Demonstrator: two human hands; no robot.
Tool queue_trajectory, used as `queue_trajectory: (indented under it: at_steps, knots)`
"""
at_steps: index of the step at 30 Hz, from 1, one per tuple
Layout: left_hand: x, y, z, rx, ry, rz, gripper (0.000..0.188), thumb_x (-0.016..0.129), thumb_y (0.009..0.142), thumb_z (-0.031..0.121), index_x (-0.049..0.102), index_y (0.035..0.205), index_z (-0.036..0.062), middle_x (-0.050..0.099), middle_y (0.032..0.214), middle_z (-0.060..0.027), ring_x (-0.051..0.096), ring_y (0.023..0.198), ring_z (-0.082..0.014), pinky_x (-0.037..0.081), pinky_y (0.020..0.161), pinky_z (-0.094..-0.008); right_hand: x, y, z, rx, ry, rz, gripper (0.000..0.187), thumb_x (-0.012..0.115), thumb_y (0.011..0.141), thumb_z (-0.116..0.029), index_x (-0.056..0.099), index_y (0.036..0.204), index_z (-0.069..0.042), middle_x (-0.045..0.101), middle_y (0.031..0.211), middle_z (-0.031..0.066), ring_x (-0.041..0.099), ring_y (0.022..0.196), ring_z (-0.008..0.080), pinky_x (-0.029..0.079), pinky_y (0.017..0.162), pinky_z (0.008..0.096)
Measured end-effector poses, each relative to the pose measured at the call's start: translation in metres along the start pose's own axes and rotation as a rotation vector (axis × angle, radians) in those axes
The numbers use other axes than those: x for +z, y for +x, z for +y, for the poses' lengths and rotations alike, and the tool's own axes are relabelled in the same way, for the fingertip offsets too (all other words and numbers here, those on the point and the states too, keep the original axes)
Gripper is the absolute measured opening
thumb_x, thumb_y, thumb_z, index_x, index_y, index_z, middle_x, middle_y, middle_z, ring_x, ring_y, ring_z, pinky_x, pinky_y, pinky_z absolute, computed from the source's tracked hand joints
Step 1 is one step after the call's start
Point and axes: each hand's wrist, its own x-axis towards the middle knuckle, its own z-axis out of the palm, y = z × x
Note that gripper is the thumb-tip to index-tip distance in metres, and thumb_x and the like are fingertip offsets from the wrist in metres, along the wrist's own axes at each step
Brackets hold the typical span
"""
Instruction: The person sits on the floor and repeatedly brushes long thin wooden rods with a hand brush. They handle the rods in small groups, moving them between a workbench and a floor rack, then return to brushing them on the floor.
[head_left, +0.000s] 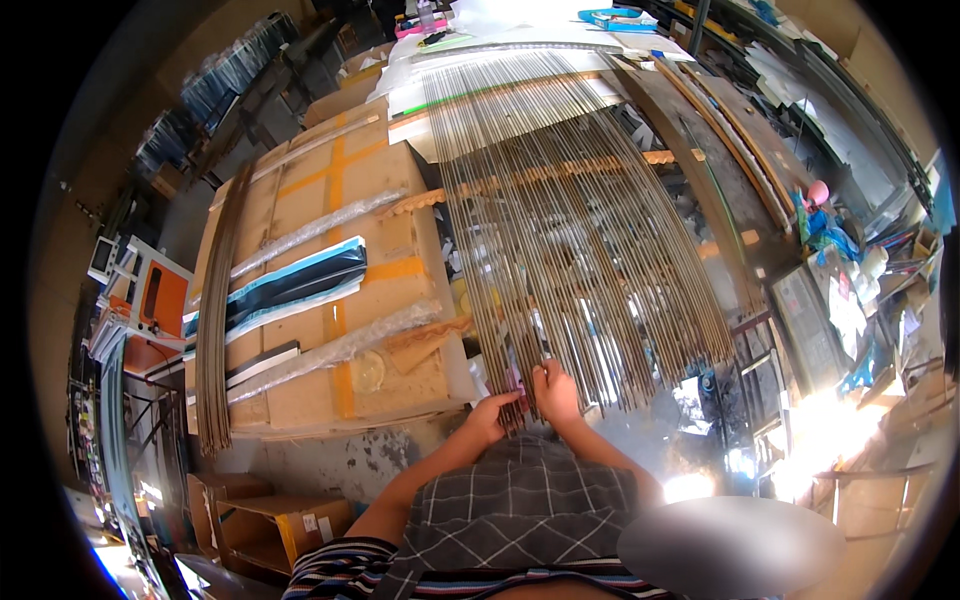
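Many long, thin metal rods (600, 240) lie side by side in front of me, running away toward the far table. They rest across notched wooden strips (520, 182). My left hand (492, 415) is closed at the near ends of the leftmost rods, its fingers pinching there, with a small pinkish patch beside them. Just to its right, my right hand (556, 393) is curled closed round the near end of a rod. Exactly how many rods each hand grips is too small to tell.
Left of the rods stand large taped cardboard boxes (400, 350), bearing bubble-wrapped strips, a black-and-blue plastic sleeve (290, 285) and a bundle of rods (222, 320). A blue tray (617, 19) sits on the far table. Sheets and clutter fill the right side. An open carton (285, 530) stands lower left.
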Motion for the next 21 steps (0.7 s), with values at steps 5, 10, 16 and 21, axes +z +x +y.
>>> queue_trajectory:
  at_steps: [5, 10, 16, 21]
  knots:
    - [-0.004, -0.001, 0.001, -0.005, -0.171, -0.194, 0.032, 0.051, 0.090, 0.029, 0.058, 0.109, 0.0052, 0.065, 0.099, -0.0138, 0.063, 0.089, -0.0320, 0.049, 0.080, -0.0516, -0.003, 0.002, 0.003, 0.038, -0.095, -0.023, 0.023, 0.052, 0.087, -0.026, 0.050, 0.091, -0.003, 0.062, 0.071, 0.0227, 0.060, 0.067, 0.0429, 0.047, 0.063, 0.0508]
    - [-0.007, 0.003, 0.002, -0.062, -0.271, -0.344, 0.038, 0.049, 0.090, 0.029, 0.054, 0.117, 0.0028, 0.061, 0.112, -0.0153, 0.058, 0.104, -0.0338, 0.043, 0.093, -0.0538, -0.008, 0.008, 0.000, -0.032, -0.422, -0.146, 0.022, 0.055, 0.083, -0.026, 0.054, 0.079, -0.004, 0.063, 0.066, 0.0189, 0.063, 0.061, 0.0367, 0.050, 0.058, 0.0467]
    - [-0.007, 0.004, -0.003, -0.065, -0.319, -0.433, 0.040, 0.047, 0.090, 0.030, 0.053, 0.118, 0.0019, 0.061, 0.112, -0.0153, 0.057, 0.107, -0.0343, 0.042, 0.095, -0.0538, -0.013, 0.015, -0.009, -0.071, -0.534, -0.193, 0.027, 0.058, 0.080, -0.031, 0.057, 0.072, -0.004, 0.062, 0.064, 0.0187, 0.063, 0.061, 0.0360, 0.051, 0.058, 0.0464]
    - [-0.001, -0.001, 0.000, -0.059, -0.309, -0.419, 0.040, 0.047, 0.090, 0.030, 0.054, 0.117, 0.0015, 0.061, 0.111, -0.0151, 0.057, 0.106, -0.0341, 0.042, 0.095, -0.0534, -0.014, 0.019, -0.012, -0.045, -0.547, -0.226, 0.029, 0.058, 0.079, -0.032, 0.059, 0.072, -0.005, 0.063, 0.065, 0.0185, 0.064, 0.063, 0.0362, 0.051, 0.059, 0.0468]
